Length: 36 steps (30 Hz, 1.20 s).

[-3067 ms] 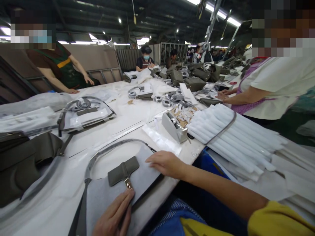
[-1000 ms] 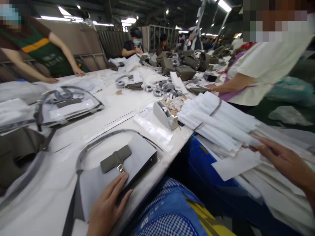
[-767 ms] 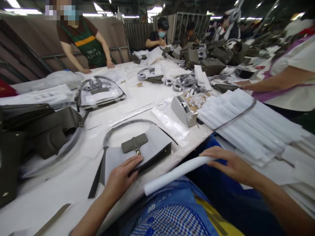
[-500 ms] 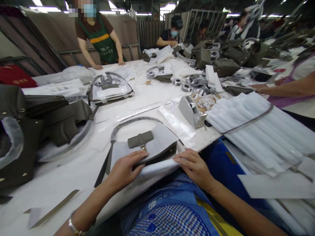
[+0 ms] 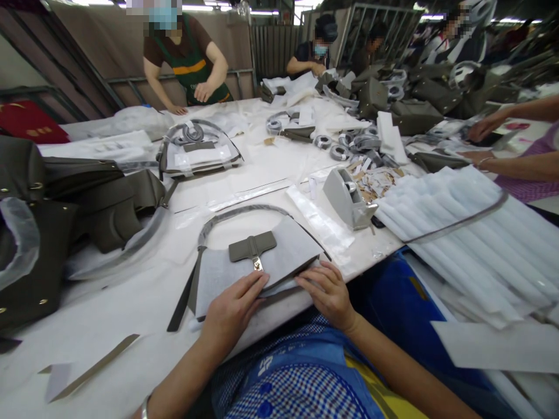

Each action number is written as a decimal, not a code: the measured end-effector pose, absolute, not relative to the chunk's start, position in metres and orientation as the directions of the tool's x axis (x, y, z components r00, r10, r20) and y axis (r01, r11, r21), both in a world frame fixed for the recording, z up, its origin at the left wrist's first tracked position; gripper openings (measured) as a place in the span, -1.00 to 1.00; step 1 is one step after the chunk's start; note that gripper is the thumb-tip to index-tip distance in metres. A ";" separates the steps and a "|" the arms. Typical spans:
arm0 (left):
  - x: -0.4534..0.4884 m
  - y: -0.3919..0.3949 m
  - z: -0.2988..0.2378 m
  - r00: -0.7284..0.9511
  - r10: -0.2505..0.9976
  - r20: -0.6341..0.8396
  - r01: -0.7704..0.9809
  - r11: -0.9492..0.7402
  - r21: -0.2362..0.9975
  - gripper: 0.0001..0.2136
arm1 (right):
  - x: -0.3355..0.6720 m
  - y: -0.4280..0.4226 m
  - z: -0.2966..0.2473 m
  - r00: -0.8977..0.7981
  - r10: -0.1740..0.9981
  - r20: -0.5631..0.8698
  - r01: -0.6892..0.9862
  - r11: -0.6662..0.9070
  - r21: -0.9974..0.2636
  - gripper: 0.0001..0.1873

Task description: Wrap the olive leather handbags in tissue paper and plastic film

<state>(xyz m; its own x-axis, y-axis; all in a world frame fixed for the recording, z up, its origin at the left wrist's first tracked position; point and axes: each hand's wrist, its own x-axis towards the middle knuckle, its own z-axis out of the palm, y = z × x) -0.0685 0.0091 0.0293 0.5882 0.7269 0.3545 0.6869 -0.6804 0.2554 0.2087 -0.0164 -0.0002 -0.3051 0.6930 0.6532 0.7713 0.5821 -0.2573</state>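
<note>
A grey handbag (image 5: 279, 256) with an olive clasp tab (image 5: 252, 247) and a curved wrapped handle (image 5: 238, 213) lies flat at the near edge of the white table (image 5: 131, 302). My left hand (image 5: 233, 308) presses on its near edge, fingers spread flat by the metal clasp. At the bag's right near corner my right hand (image 5: 327, 291) rests with curled fingers over the white foam roll (image 5: 283, 286), which is mostly tucked under the bag's edge.
A grey tape dispenser (image 5: 347, 198) stands right of the bag, beside a stack of white foam rolls (image 5: 458, 233). Olive bags (image 5: 65, 221) pile at left. Another wrapped bag (image 5: 198, 154) lies further back. Other people work around the table; a blue bin (image 5: 393, 302) sits below the table edge.
My right hand left the bag, took a white foam roll from the stack at right, and brought it to the bag's near edge, where it now slides underneath. My left hand stayed on the bag.
</note>
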 end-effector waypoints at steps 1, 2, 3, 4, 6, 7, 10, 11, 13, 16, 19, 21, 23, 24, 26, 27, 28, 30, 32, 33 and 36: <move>-0.068 0.009 0.029 0.588 0.724 0.360 0.686 -0.682 0.251 -0.60 | 0.215 -0.016 0.001 -0.308 0.702 0.642 0.782 0.572 -0.250 -0.42; -0.068 0.009 0.029 0.588 0.722 0.364 0.686 -0.684 0.248 -0.61 | 0.220 -0.015 0.003 -0.311 0.712 0.629 0.793 0.560 -0.242 -0.45; -0.068 0.009 0.029 0.588 0.721 0.367 0.686 -0.685 0.246 -0.61 | 0.225 -0.013 0.005 -0.317 0.723 0.615 0.803 0.549 -0.231 -0.49; -0.068 0.009 0.029 0.588 0.719 0.371 0.685 -0.686 0.244 -0.61 | 0.230 -0.010 0.006 -0.325 0.730 0.601 0.813 0.541 -0.217 -0.54; -0.067 0.009 0.029 0.584 0.719 0.378 0.686 -0.686 0.243 -0.61 | 0.235 -0.002 0.009 -0.342 0.741 0.578 0.825 0.531 -0.194 -0.69; -0.067 0.009 0.029 0.579 0.721 0.382 0.688 -0.683 0.246 -0.61 | 0.237 0.001 0.010 -0.335 0.749 0.572 0.833 0.519 -0.192 -0.77; -0.066 0.009 0.027 0.568 0.723 0.394 0.685 -0.680 0.262 -0.61 | 0.237 0.005 0.013 -0.293 0.762 0.578 0.846 0.488 -0.215 -0.83; -0.065 0.010 0.026 0.566 0.722 0.398 0.683 -0.681 0.264 -0.62 | 0.236 0.004 0.014 -0.283 0.763 0.581 0.848 0.482 -0.219 -0.82; -0.064 0.010 0.025 0.568 0.715 0.408 0.680 -0.687 0.258 -0.63 | 0.233 -0.001 0.020 -0.257 0.749 0.610 0.860 0.465 -0.210 -0.79; -0.063 0.011 0.023 0.570 0.691 0.445 0.675 -0.702 0.226 -0.65 | 0.227 -0.005 0.033 -0.262 0.685 0.680 0.859 0.486 -0.160 -0.67; -0.063 0.011 0.022 0.569 0.673 0.472 0.671 -0.712 0.208 -0.65 | 0.220 0.002 0.043 -0.479 0.634 0.607 0.787 0.617 -0.023 -0.51; -0.062 0.010 0.023 0.569 0.674 0.471 0.676 -0.710 0.200 -0.65 | 0.218 0.012 0.043 -0.615 0.607 0.504 0.719 0.693 0.043 -0.48; -0.059 0.008 0.024 0.567 0.680 0.465 0.696 -0.698 0.170 -0.66 | 0.217 0.021 0.036 -0.653 0.589 0.476 0.684 0.729 0.036 -0.51; -0.057 0.007 0.024 0.563 0.685 0.463 0.710 -0.687 0.152 -0.67 | 0.218 0.025 0.031 -0.647 0.581 0.494 0.675 0.738 0.017 -0.53; -0.051 0.005 0.025 0.557 0.698 0.451 0.741 -0.662 0.109 -0.69 | 0.219 0.029 0.020 -0.603 0.577 0.551 0.675 0.737 -0.032 -0.56; -0.047 0.004 0.025 0.557 0.703 0.442 0.754 -0.652 0.087 -0.70 | 0.219 0.030 0.014 -0.575 0.579 0.577 0.680 0.731 -0.056 -0.57; -0.043 0.003 0.024 0.557 0.707 0.436 0.763 -0.643 0.066 -0.70 | 0.220 0.031 0.010 -0.551 0.581 0.599 0.683 0.726 -0.076 -0.57; -0.035 0.001 0.024 0.559 0.714 0.422 0.780 -0.625 0.022 -0.66 | 0.219 0.030 0.004 -0.513 0.585 0.628 0.690 0.716 -0.103 -0.58; -0.030 -0.002 0.022 0.561 0.716 0.415 0.792 -0.611 -0.015 -0.55 | 0.217 0.028 0.002 -0.492 0.587 0.643 0.698 0.707 -0.112 -0.60; -0.029 -0.004 0.021 0.565 0.711 0.419 0.791 -0.611 -0.029 -0.49 | 0.216 0.026 0.002 -0.487 0.591 0.643 0.705 0.700 -0.110 -0.62; -0.032 -0.006 0.014 0.584 0.666 0.464 0.759 -0.651 -0.020 -0.37 | 0.214 0.020 0.003 -0.501 0.618 0.606 0.737 0.671 -0.075 -0.66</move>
